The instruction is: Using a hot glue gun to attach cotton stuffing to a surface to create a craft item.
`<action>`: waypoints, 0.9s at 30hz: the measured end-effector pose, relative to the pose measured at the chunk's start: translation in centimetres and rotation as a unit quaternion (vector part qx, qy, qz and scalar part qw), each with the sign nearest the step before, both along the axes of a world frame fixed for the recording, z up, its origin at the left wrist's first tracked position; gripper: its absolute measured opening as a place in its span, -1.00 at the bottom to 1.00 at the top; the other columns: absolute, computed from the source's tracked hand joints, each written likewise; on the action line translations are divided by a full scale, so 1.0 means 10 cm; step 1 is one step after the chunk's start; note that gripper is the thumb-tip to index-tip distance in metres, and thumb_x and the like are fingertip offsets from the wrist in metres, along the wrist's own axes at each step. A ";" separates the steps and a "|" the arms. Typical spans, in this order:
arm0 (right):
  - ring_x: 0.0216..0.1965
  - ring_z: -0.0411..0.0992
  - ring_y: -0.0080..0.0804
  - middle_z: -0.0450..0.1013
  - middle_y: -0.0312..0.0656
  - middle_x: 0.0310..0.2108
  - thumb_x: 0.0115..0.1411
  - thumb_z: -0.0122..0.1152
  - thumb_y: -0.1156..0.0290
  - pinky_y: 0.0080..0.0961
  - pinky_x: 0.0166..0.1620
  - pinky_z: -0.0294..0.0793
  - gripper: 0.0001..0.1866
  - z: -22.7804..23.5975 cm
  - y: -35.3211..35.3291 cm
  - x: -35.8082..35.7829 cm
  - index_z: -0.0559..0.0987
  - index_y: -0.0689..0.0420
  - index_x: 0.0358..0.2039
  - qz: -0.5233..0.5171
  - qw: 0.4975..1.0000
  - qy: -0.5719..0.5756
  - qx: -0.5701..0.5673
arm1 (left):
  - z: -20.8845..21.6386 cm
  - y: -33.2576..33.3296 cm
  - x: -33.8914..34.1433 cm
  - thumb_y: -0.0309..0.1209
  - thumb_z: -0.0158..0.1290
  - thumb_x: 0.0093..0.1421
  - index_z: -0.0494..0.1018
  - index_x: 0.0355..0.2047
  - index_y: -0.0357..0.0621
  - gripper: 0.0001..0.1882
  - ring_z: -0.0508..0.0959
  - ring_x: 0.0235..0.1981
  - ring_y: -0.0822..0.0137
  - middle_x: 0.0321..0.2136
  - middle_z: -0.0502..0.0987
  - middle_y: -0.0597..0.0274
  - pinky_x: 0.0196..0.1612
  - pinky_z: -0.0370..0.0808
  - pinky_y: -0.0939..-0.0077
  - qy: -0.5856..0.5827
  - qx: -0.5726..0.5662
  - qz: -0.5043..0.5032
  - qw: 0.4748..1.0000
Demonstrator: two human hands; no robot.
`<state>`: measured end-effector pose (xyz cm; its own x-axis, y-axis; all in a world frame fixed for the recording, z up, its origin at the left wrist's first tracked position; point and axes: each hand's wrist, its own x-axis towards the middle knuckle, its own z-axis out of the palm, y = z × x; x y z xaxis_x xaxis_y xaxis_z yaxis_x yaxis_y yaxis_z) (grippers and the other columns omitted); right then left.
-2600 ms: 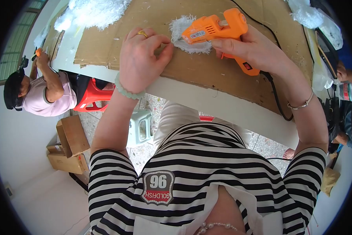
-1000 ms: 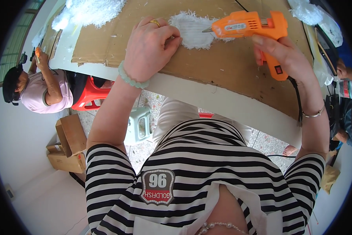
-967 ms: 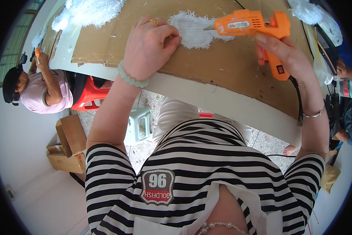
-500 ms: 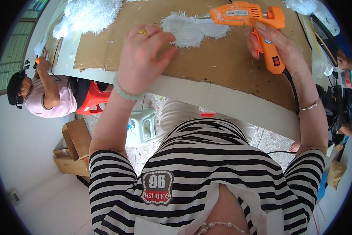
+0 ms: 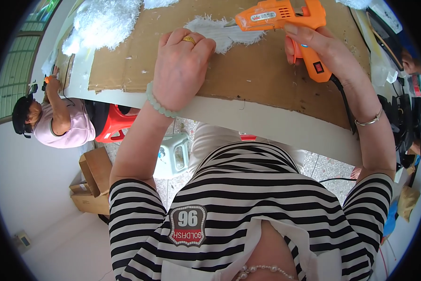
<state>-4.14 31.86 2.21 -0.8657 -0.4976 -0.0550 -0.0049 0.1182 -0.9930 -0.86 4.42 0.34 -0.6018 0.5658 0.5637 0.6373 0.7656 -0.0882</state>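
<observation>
My right hand [image 5: 320, 44] grips an orange hot glue gun [image 5: 285, 16], its fingers round the handle and by the trigger. The gun's nozzle points left, over a white, frayed-edged piece of ribbed fabric [image 5: 241, 37] lying on the cardboard. Beside the near left edge of this fabric is my left hand [image 5: 182, 65], its fingers curled and closed. Its fingertips are turned away, so I cannot tell if they pinch the fabric or something small. A dark cord [image 5: 344, 100] runs down from the gun's handle along my right wrist.
A brown cardboard sheet [image 5: 266, 79] covers much of the white table [image 5: 276, 124]. Fluffy white fibre [image 5: 103, 23] is heaped at the far left. Someone in a pink shirt [image 5: 67, 124] sits at left on a red stool [image 5: 112, 124]. Open cardboard boxes [image 5: 96, 173] stand on the floor.
My left hand has closed its fingers and turned its back upward beside the fabric. The glue gun has shifted a little left with my right hand.
</observation>
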 end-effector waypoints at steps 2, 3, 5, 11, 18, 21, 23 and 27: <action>-0.49 0.36 -0.52 0.37 -0.28 -0.55 0.24 0.06 0.13 -0.55 -0.32 0.33 -0.68 -0.01 0.03 -0.06 0.43 0.17 -0.34 0.049 0.998 0.006 0.029 | 0.02 0.02 -0.02 -0.60 0.08 -0.07 0.45 -0.45 -0.10 -0.85 0.45 -0.24 0.13 -0.42 0.50 0.31 -0.13 0.32 0.31 -0.033 -0.016 0.024 0.999; -0.49 0.36 -0.52 0.37 -0.28 -0.55 0.24 0.06 0.13 -0.55 -0.32 0.33 -0.68 -0.01 0.00 -0.05 0.43 0.17 -0.34 0.049 0.998 0.006 0.029 | 0.02 0.02 -0.04 -0.60 0.08 -0.07 0.45 -0.45 -0.10 -0.85 0.45 -0.24 0.13 -0.42 0.50 0.31 -0.13 0.32 0.31 -0.033 -0.016 0.024 0.999; -0.48 0.34 -0.54 0.35 -0.30 -0.54 0.23 0.08 0.13 -0.58 -0.33 0.32 -0.69 0.02 -0.06 -0.01 0.42 0.15 -0.29 0.011 0.998 0.002 0.055 | 0.01 0.01 -0.10 -0.59 0.06 -0.14 0.46 -0.55 -0.10 -0.89 0.46 -0.27 0.18 -0.48 0.50 0.33 -0.16 0.31 0.29 -0.013 -0.005 0.019 1.000; -0.48 0.30 -0.59 0.31 -0.34 -0.53 0.23 0.10 0.13 -0.61 -0.35 0.28 -0.69 0.10 -0.13 -0.07 0.41 0.14 -0.28 0.081 0.991 0.053 0.090 | 0.01 -0.04 -0.19 -0.55 0.08 -0.12 0.48 -0.53 -0.12 -0.91 0.46 -0.25 0.16 -0.50 0.51 0.30 -0.13 0.30 0.23 -0.044 0.022 0.010 0.999; -0.48 0.30 -0.62 0.31 -0.35 -0.53 0.22 0.10 0.13 -0.63 -0.37 0.26 -0.68 0.06 -0.13 -0.12 0.39 0.14 -0.27 0.082 0.990 0.060 0.098 | 0.12 0.11 -0.09 -0.45 0.18 -0.16 0.52 -0.47 -0.06 -0.83 0.45 -0.26 0.17 -0.49 0.50 0.31 -0.14 0.29 0.24 -0.039 0.023 0.040 0.998; -0.48 0.30 -0.62 0.31 -0.36 -0.52 0.22 0.11 0.12 -0.64 -0.37 0.27 -0.68 0.09 -0.13 -0.13 0.39 0.14 -0.28 0.093 0.986 0.049 0.129 | 0.08 0.11 -0.13 -0.42 0.22 -0.16 0.53 -0.48 -0.04 -0.83 0.45 -0.26 0.19 -0.48 0.49 0.34 -0.14 0.29 0.25 0.003 0.037 0.037 0.999; -0.48 0.30 -0.62 0.31 -0.36 -0.53 0.22 0.11 0.12 -0.64 -0.38 0.27 -0.67 0.08 -0.15 -0.11 0.39 0.15 -0.30 0.088 0.990 0.058 0.094 | 0.05 0.07 -0.16 -0.42 0.22 -0.13 0.53 -0.51 -0.03 -0.87 0.45 -0.26 0.22 -0.46 0.49 0.36 -0.14 0.29 0.26 0.010 0.005 0.012 1.000; -0.49 0.30 -0.62 0.31 -0.36 -0.54 0.21 0.11 0.10 -0.63 -0.39 0.26 -0.67 0.08 -0.17 -0.09 0.39 0.15 -0.34 0.087 0.990 0.059 0.091 | 0.03 0.07 -0.17 -0.44 0.19 -0.10 0.54 -0.53 -0.03 -0.92 0.45 -0.26 0.23 -0.47 0.50 0.37 -0.14 0.29 0.27 -0.004 0.021 0.012 1.000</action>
<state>-5.06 30.13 3.03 -0.7733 -0.6311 -0.0606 -0.1563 0.2825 -0.9465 -2.52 5.10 0.61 -0.6189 0.5282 0.5813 0.6199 0.7830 -0.0515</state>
